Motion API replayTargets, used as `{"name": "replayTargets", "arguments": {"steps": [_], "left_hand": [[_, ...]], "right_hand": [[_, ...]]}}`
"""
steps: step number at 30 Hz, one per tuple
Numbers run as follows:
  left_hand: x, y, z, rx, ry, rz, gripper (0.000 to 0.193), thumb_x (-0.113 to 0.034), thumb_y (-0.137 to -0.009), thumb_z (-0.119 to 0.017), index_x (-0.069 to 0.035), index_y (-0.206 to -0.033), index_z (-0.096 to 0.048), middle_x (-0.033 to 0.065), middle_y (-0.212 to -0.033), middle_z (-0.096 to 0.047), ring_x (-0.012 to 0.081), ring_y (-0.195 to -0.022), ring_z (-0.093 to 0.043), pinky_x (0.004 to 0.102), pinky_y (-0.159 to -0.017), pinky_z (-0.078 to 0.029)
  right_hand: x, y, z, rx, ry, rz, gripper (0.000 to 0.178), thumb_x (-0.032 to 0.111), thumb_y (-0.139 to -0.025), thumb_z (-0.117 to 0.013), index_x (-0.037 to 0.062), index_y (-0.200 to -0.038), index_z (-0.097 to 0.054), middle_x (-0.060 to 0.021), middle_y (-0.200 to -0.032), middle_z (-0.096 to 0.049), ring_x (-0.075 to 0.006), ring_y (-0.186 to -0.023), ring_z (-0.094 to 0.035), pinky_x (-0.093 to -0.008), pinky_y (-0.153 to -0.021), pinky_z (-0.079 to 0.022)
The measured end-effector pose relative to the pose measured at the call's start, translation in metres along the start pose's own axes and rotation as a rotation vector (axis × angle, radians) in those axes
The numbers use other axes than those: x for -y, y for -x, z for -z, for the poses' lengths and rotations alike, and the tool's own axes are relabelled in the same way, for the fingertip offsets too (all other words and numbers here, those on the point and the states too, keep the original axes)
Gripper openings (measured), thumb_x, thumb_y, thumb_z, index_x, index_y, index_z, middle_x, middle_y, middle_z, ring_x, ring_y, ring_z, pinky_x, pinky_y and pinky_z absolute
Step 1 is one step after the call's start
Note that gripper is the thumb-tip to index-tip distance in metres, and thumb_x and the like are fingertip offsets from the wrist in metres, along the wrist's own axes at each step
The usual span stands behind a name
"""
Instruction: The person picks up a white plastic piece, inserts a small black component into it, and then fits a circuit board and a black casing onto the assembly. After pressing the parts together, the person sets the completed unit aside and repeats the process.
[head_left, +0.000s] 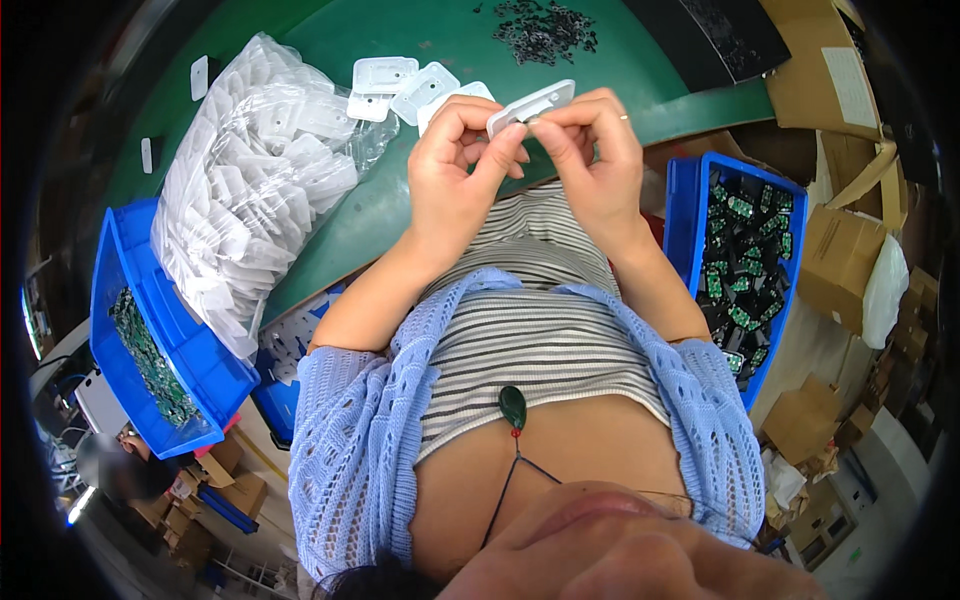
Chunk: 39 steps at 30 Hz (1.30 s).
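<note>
In front of me, above the table's near edge, a white plastic cover point(545, 99) is held up, tilted, with its recessed side partly showing. My left hand point(452, 170) is closed on its left end between thumb and fingers. My right hand point(598, 150) is pinched against the cover's lower edge; whatever is between the fingertips is too small and hidden to make out. Just beyond my left hand lie several like white plastic covers point(385, 75). A clear plastic bag point(265, 150) full of white covers stands to the left.
Small black parts point(545, 32) lie heaped at the green table's point(440, 25) far side. A blue bin point(797, 240) of black pieces with green circuit boards stands right; another blue bin point(205, 395) with green boards stands left. Cardboard boxes point(838, 262) are stacked at right.
</note>
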<state>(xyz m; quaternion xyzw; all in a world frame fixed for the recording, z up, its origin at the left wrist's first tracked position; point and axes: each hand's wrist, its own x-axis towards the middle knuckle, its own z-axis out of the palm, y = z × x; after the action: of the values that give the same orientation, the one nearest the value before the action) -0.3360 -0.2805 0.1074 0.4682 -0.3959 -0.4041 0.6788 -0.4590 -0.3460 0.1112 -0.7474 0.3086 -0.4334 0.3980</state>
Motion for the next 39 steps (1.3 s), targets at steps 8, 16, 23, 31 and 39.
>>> {"name": "replayTargets", "arguments": {"steps": [8,16,23,31,39], "left_hand": [[-0.006,0.004,-0.002,0.074,0.077,0.188,0.008,0.002,-0.082,-0.057,0.004,-0.086,-0.05,0.0081,-0.09,-0.052,0.011,-0.068,-0.057,0.0207,-0.056,-0.05],[-0.001,0.011,-0.003,0.175,-0.067,0.34,0.009,0.002,-0.084,-0.055,0.003,-0.092,-0.052,0.0076,-0.077,-0.057,0.0103,-0.063,-0.056,0.0201,-0.055,-0.046],[0.002,0.017,-0.014,0.303,-0.197,0.451,0.014,-0.001,-0.087,-0.05,0.005,-0.099,-0.051,0.0108,-0.075,-0.06,0.0116,-0.061,-0.055,0.0217,-0.06,-0.045],[0.043,-0.014,-0.015,0.241,-0.277,0.447,0.025,-0.003,-0.088,-0.049,0.005,-0.111,-0.047,0.0072,-0.073,-0.058,0.009,-0.056,-0.053,0.0192,-0.051,-0.042],[0.066,-0.085,0.028,0.238,-1.011,-0.096,0.013,-0.013,-0.087,-0.053,-0.004,-0.091,-0.062,0.0027,-0.074,-0.06,0.0088,-0.064,-0.05,0.0231,-0.06,-0.043]], "right_hand": [[0.008,-0.002,0.025,0.084,-0.123,-0.193,0.025,0.01,-0.07,-0.072,0.0034,-0.087,-0.056,-0.0009,-0.087,-0.052,-0.0089,-0.066,-0.041,-0.0211,-0.059,-0.037],[-0.016,0.01,0.036,0.325,-0.156,-0.332,0.018,0.01,-0.075,-0.067,0.0032,-0.081,-0.051,0.0024,-0.069,-0.048,-0.0041,-0.063,-0.044,-0.0197,-0.051,-0.036],[-0.026,0.039,0.054,0.294,-0.317,-0.479,0.022,0.012,-0.074,-0.07,0.0021,-0.076,-0.051,0.0003,-0.067,-0.051,-0.005,-0.062,-0.046,-0.0218,-0.052,-0.038],[-0.062,0.073,0.056,0.157,-0.592,-0.515,0.025,0.012,-0.08,-0.065,0.0033,-0.098,-0.05,-0.0068,-0.081,-0.06,-0.0098,-0.064,-0.057,-0.0226,-0.053,-0.045],[-0.175,0.171,0.231,-0.331,1.113,-1.075,0.05,0.054,-0.08,-0.05,0.0074,-0.087,-0.066,-0.0146,-0.092,-0.063,-0.0325,-0.087,-0.06,-0.0419,-0.074,-0.047]]}}
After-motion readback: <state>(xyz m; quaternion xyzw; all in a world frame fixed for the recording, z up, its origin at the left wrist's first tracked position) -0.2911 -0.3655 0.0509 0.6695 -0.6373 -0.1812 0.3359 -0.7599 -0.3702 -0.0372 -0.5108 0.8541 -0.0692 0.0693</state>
